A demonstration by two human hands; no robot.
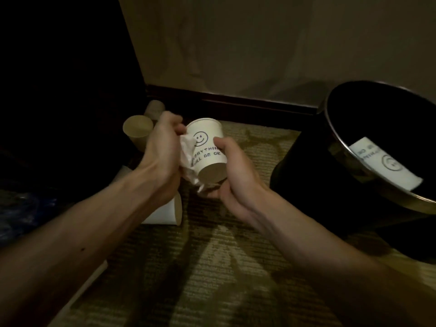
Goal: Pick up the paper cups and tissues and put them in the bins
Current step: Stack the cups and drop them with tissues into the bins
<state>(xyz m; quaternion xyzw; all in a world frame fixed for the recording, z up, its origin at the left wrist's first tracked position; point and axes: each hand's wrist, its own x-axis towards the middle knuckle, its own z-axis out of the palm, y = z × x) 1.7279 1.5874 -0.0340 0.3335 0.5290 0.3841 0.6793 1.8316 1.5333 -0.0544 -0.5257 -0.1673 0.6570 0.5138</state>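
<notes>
Tissue (187, 156) is clutched by the left hand (162, 147) against the smiley paper cup (207, 147), whose base the right hand (236, 178) grips; bin (306, 166) nearby holds another cup (387, 164).

Dim light. Plain beige wall (259, 43) behind, dark baseboard (236, 102) along its foot. Patterned olive-tan carpet (212, 279) on floor. Tall dark furniture (59, 67) at left, detail lost in shadow.
</notes>
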